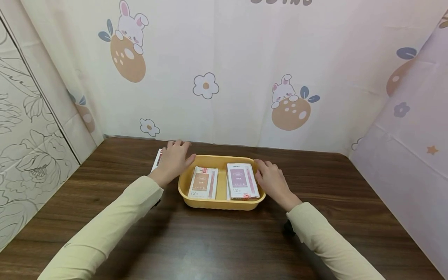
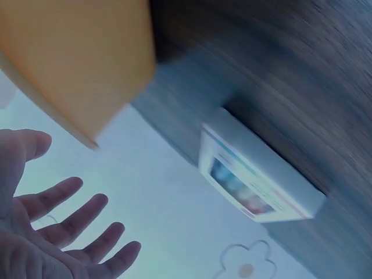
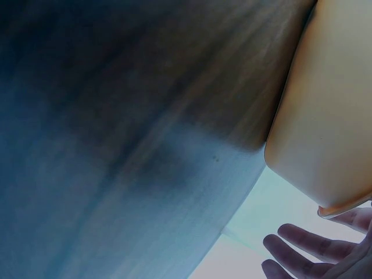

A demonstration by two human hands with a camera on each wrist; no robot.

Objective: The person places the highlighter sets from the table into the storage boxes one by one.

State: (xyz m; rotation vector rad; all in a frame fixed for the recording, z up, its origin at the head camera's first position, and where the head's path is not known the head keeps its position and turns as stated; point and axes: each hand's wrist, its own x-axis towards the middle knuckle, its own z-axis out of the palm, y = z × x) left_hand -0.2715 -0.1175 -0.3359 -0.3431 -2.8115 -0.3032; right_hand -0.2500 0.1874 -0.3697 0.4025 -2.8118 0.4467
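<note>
A yellow plastic basket [image 1: 222, 203] sits on the table with two white boxes inside. The left box [image 1: 200, 186] has a brown label panel, the right box [image 1: 241, 181] a purple one; both show "12". My left hand [image 1: 173, 161] hovers just off the basket's left end, fingers spread and apart from the rim in the left wrist view. Below it, partly covered in the head view, another white box [image 2: 261, 174] with a picture on its side lies on the table. My right hand [image 1: 273, 181] is at the basket's right rim, its fingers extended, one apparently touching the rim.
The dark wooden table [image 1: 224, 241] reaches back to a pale curtain [image 1: 238, 46] printed with rabbits and flowers. Another such curtain hangs along the right side, and a panel with flower line drawings [image 1: 31, 128] stands at the left.
</note>
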